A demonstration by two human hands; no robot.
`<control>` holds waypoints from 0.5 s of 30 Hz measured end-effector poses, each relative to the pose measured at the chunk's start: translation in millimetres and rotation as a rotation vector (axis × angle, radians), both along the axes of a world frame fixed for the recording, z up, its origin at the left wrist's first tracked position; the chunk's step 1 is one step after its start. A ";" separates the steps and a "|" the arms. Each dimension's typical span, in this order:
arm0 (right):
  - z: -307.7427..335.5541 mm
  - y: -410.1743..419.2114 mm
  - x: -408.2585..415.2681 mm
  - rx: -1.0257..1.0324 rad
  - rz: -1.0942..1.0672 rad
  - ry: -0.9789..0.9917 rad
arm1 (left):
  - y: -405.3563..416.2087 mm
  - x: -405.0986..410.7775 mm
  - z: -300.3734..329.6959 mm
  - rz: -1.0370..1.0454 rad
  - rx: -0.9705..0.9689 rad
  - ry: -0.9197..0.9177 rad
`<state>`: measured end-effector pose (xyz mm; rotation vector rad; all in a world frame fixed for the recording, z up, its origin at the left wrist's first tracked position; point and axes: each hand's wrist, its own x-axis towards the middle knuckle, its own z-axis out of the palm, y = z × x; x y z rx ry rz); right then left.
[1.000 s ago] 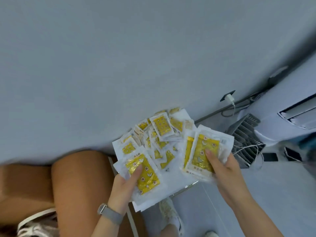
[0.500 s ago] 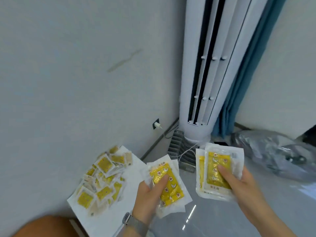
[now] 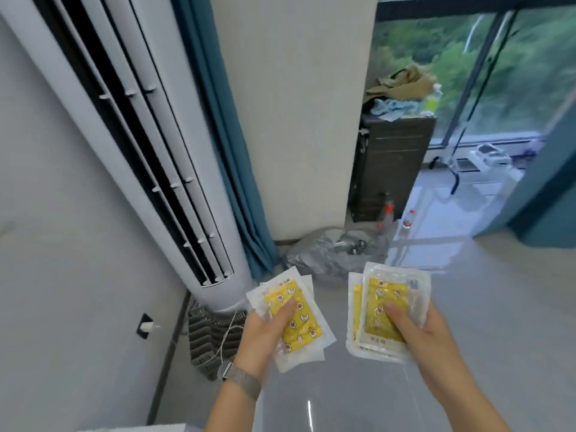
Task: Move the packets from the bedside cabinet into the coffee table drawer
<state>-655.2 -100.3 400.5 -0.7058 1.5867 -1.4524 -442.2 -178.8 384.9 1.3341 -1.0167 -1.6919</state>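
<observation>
Gripping a small stack of yellow-and-white packets, the left hand had its thumb laid across the top packet and its fingers curled beneath; a grey watch band circled that wrist; the right hand pinched a second stack of packets the same way, thumb on top; both stacks were held apart in the air above the glossy grey floor; a tall white standing air conditioner rose at the left beside a blue curtain; a crumpled plastic bag lay on the floor near the wall; farther off stood a dark cabinet with clothes piled on top, next to a large window
</observation>
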 end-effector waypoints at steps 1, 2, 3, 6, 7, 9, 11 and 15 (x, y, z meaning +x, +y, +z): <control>-0.8 8.9 -6.3 -0.003 -0.066 -0.013 | -5.1 -11.6 2.0 -0.054 -0.007 -0.005; -2.0 18.2 -12.4 -0.004 -0.131 -0.028 | -9.2 -24.3 3.4 -0.110 -0.012 -0.011; -3.5 27.7 -17.8 -0.005 -0.190 -0.037 | -12.0 -36.1 3.6 -0.161 -0.013 -0.017; -6.5 60.0 -30.1 -0.011 -0.342 -0.046 | -14.5 -71.8 1.0 -0.308 -0.003 -0.035; -8.1 72.3 -33.9 -0.013 -0.394 -0.051 | -12.4 -84.3 -0.5 -0.361 0.004 -0.039; -10.5 99.8 -40.6 -0.022 -0.501 -0.061 | -3.4 -109.8 -2.6 -0.473 0.014 -0.041; -13.0 129.2 -46.4 -0.025 -0.610 -0.061 | 11.3 -136.2 -4.8 -0.578 0.011 -0.051; -15.2 191.6 -57.3 -0.038 -0.817 -0.071 | 57.7 -188.2 -1.1 -0.776 -0.006 -0.038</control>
